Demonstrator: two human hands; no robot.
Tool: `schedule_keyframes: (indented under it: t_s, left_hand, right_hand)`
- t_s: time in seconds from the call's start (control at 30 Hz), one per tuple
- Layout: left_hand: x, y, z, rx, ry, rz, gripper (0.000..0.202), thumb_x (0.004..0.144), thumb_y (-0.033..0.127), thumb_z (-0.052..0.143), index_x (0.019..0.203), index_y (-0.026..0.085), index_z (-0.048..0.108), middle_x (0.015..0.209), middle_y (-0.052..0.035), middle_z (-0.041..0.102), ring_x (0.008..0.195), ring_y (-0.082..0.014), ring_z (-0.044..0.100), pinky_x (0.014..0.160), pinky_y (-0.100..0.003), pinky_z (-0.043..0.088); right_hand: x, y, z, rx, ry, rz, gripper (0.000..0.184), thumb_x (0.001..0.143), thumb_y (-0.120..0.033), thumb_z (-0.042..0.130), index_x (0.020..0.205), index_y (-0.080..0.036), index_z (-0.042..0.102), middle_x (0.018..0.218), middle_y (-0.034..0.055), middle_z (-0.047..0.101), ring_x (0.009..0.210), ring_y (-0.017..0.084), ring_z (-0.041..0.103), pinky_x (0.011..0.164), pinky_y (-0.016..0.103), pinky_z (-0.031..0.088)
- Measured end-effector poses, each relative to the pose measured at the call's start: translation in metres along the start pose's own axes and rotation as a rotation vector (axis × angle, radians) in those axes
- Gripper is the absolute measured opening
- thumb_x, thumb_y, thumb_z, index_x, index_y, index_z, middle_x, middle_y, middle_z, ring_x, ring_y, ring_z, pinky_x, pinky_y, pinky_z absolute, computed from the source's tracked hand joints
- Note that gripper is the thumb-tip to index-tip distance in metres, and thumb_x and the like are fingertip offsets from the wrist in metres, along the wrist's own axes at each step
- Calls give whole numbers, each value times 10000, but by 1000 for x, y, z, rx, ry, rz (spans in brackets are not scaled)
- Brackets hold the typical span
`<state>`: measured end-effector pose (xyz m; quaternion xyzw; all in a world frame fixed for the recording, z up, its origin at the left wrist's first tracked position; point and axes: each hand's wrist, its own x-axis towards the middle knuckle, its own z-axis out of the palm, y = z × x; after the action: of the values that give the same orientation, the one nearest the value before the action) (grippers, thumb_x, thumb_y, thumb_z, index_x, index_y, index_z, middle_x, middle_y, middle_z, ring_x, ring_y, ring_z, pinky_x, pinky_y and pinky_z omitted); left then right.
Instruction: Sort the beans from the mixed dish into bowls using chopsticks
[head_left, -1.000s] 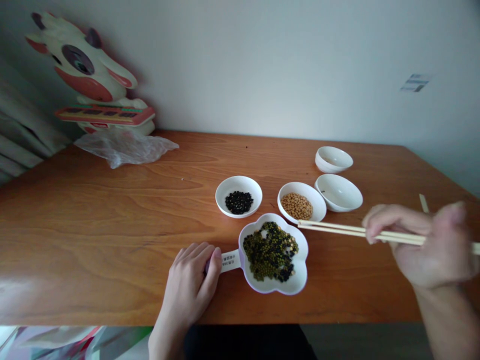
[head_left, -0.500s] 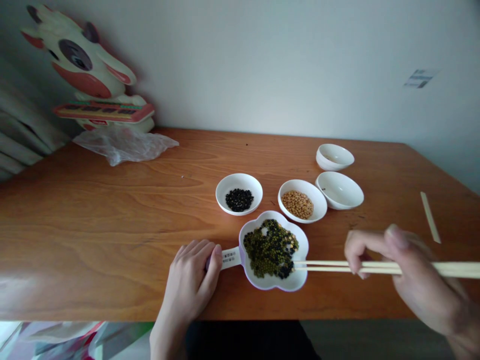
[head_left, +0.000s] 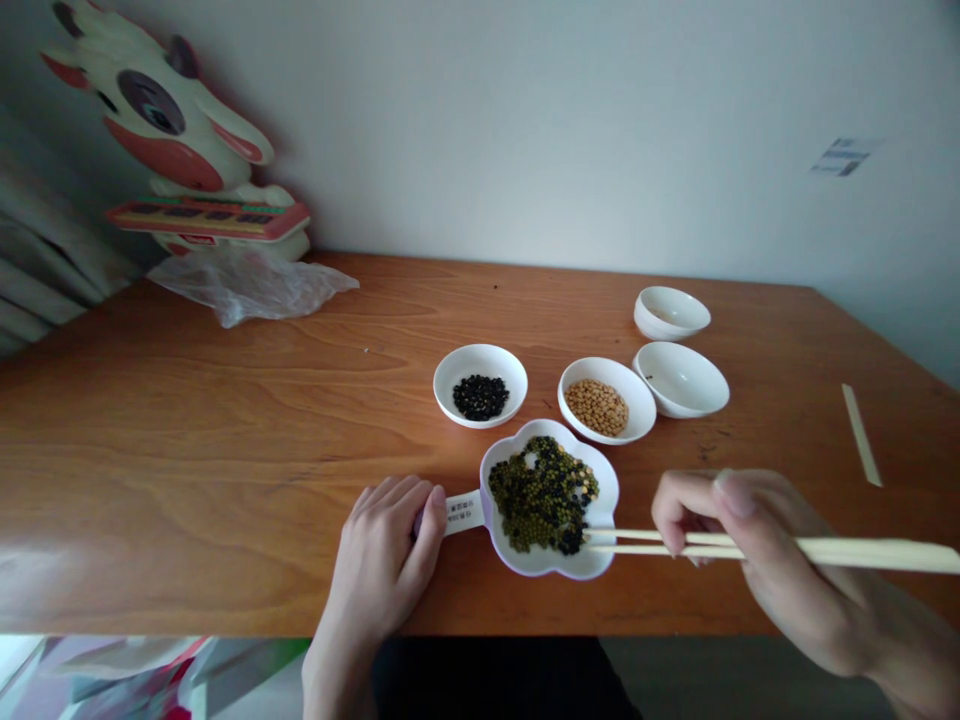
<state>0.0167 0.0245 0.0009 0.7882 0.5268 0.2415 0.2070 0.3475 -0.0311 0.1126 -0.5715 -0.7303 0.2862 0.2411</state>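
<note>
My left hand is wrapped round the handle of a white flower-shaped dish with a pale purple edge. Green and black beans lie mixed in it, with a few tan ones at the right. In my right hand is a pair of wooden chopsticks; their tips reach into the dish's right side, by some black beans. Behind the dish stand a white bowl of black beans and another white bowl of tan beans.
Touching the tan-bean bowl is a white bowl with a dark speck inside; one more white bowl stands behind it. A flat pale strip lies at right. Crumpled clear plastic and a cow-shaped toy keyboard are at back left.
My right hand has moved left, closer to the dish, and the chopsticks are slightly lower, with their tips a little farther apart. My left hand keeps its grip on the handle.
</note>
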Motion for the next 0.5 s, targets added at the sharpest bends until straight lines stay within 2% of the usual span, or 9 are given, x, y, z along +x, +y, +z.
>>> schedule_keyframes:
  t_s: [0.2, 0.33, 0.5]
  left_hand:
    - [-1, 1, -1, 2, -1, -4, 404, 1101, 365, 387, 733, 223, 473, 737, -21, 581, 723, -207, 502, 713, -339, 346]
    - [-1, 1, -1, -2, -1, -6, 405, 1102, 374, 390, 738, 222, 480, 747, -22, 585, 729, -206, 505, 720, -344, 346]
    - [-1, 0, 0, -7, -1, -7, 405, 1105, 373, 389, 740, 222, 479, 745, -21, 577, 726, -206, 498, 722, -349, 341]
  right_hand:
    - [0, 1, 1, 37, -26, 75, 662, 1093, -582, 147, 755, -245, 606, 686, 12, 620, 673, 170, 583, 665, 320, 405]
    - [-3, 2, 1, 25, -20, 21, 640, 1099, -560, 159, 760, -248, 602, 677, 5, 607, 667, 160, 580, 670, 311, 406]
    - [-2, 0, 5, 24, 12, 28, 606, 1105, -528, 200, 754, -249, 608, 678, 0, 622, 671, 155, 598, 679, 316, 411]
